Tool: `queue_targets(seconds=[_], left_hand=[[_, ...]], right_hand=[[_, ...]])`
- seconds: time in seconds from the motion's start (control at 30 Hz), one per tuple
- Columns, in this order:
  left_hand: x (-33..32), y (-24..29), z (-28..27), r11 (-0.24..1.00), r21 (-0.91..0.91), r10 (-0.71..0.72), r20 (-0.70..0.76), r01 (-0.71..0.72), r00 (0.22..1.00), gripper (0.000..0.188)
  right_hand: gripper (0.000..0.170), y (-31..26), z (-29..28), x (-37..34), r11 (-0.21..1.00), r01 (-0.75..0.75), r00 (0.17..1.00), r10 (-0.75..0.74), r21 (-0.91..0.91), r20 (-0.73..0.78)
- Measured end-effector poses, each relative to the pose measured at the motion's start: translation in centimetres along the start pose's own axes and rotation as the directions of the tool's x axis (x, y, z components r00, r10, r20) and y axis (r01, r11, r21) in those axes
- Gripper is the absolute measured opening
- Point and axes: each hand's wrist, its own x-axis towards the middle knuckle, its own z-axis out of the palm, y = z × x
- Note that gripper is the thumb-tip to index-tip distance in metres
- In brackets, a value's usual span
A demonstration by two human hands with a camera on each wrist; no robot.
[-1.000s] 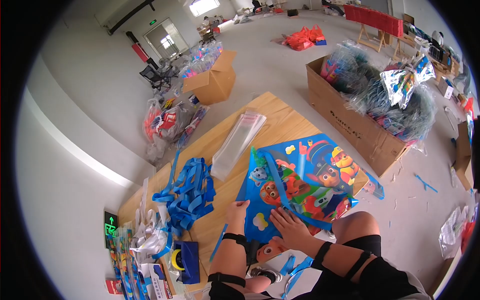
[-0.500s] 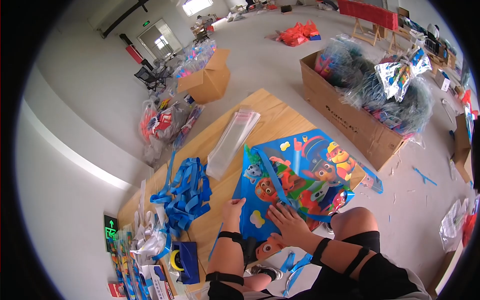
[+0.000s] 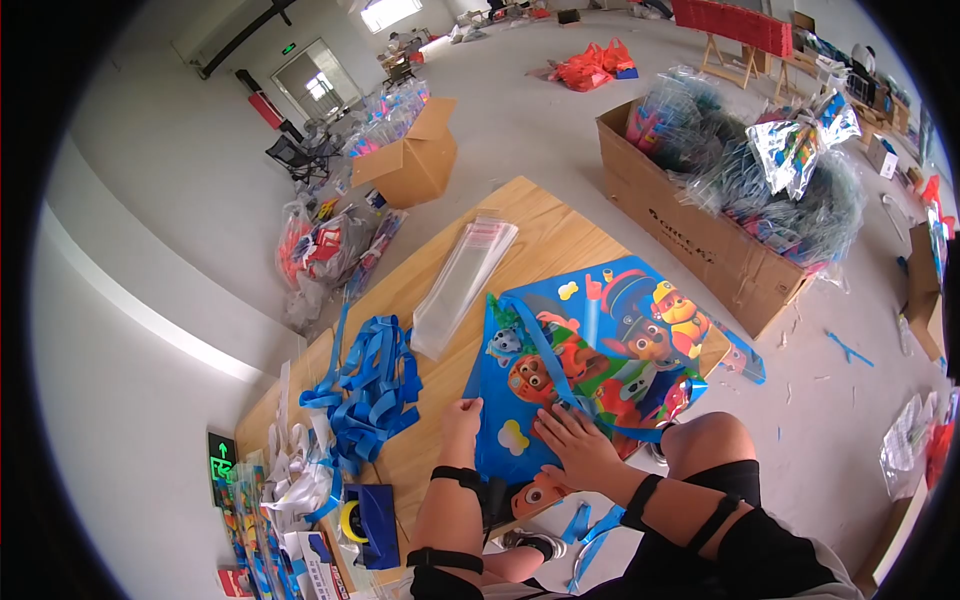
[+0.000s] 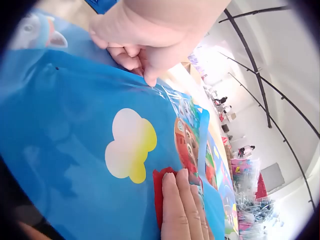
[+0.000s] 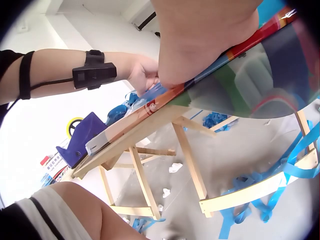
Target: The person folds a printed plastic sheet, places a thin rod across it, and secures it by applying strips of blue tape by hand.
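A glossy blue bag (image 3: 513, 462) printed with cartoon dogs lies flat on the wooden table, its near part overhanging the edge by my legs. Across its front runs a blue ribbon strap (image 3: 545, 345). My left hand (image 3: 461, 428) pinches the bag's left edge between thumb and curled fingers, seen closely in the left wrist view (image 4: 145, 47). With fingers straight, my right hand (image 3: 580, 447) rests on the bag's printed face, beside the strap. In the right wrist view, the heel of that hand (image 5: 200, 55) covers part of the bag's edge.
Left of the bag lie a heap of blue ribbon (image 3: 370, 390) and a stack of clear plastic sleeves (image 3: 465, 285). A blue tape dispenser (image 3: 376, 528) stands at the near left table edge. Beyond the table are a long carton (image 3: 690, 225) of wrapped goods and another open carton (image 3: 415, 160).
The head view has shifted slightly. My left hand stays at the bag's left edge, having moved only a little to the left, and my right hand keeps its place on the print.
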Motion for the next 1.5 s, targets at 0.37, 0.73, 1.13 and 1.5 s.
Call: queue_targets(seconds=[0.37, 0.73, 1.13, 1.5], left_hand=[[-0.4, 0.6, 0.1, 0.987, 0.158, 0.031, 0.0, -0.03, 1.0, 0.029], [-0.7, 0.6, 0.5, 0.922, 0.358, 0.18, -0.068, -0.144, 0.981, 0.025], [-0.6, 2.8, 0.3, 0.886, 0.413, 0.268, -0.082, -0.212, 0.96, 0.019], [-12.0, 2.9, 0.1, 0.722, 0.346, 0.637, 0.008, -0.6, 0.771, 0.05]], right_hand=[[0.086, 0.3, -0.1, 0.2, 0.999, 0.006, 1.0, -0.006, 0.043, -0.007], [0.088, 0.6, -0.4, 0.4, 0.999, 0.024, 0.999, -0.023, 0.035, -0.03], [0.087, 0.5, -0.1, 1.7, 0.999, 0.002, 0.998, 0.001, 0.053, -0.065], [0.087, 0.4, -0.5, 2.1, 1.0, 0.012, 1.0, -0.012, -0.004, 0.025]])
